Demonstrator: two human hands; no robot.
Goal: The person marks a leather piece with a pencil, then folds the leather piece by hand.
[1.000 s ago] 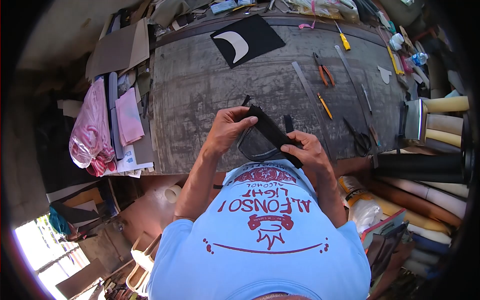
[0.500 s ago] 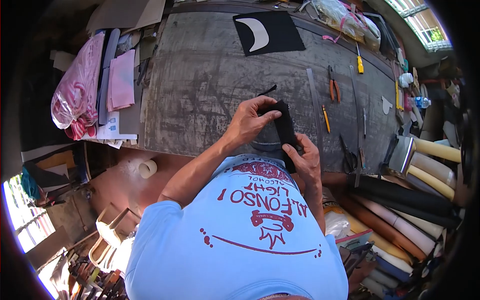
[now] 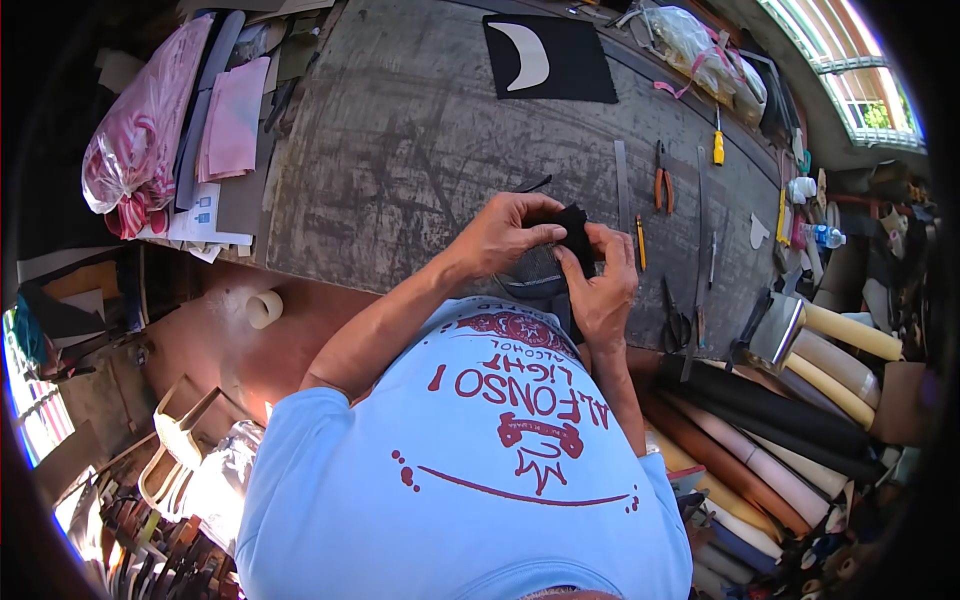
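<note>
Between my two hands is a strip of black fabric (image 3: 577,232), held up at the near edge of the worktable. My left hand (image 3: 512,232) pinches its upper end between thumb and fingers. On the other side, my right hand (image 3: 603,282) grips the strip's edge, with thumb and fingertips close to the left thumb. The strip's lower part hangs toward my shirt and is partly hidden by the right hand. A thin black piece (image 3: 535,184) sticks out just beyond my left hand. Farther back lies a black fabric square (image 3: 580,70) with a white crescent shape (image 3: 533,58) on it.
Right of my hands lie a metal ruler (image 3: 621,180), orange-handled pliers (image 3: 664,185), a yellow pencil (image 3: 641,243), black scissors (image 3: 676,325) and a yellow screwdriver (image 3: 718,148). Pink cloth (image 3: 235,120) sits at the left. Material rolls (image 3: 780,430) are stacked at the lower right.
My right hand has moved up along the black fabric strip, closer to my left hand. The left hand keeps its pinch. The whole view has shifted slightly.
</note>
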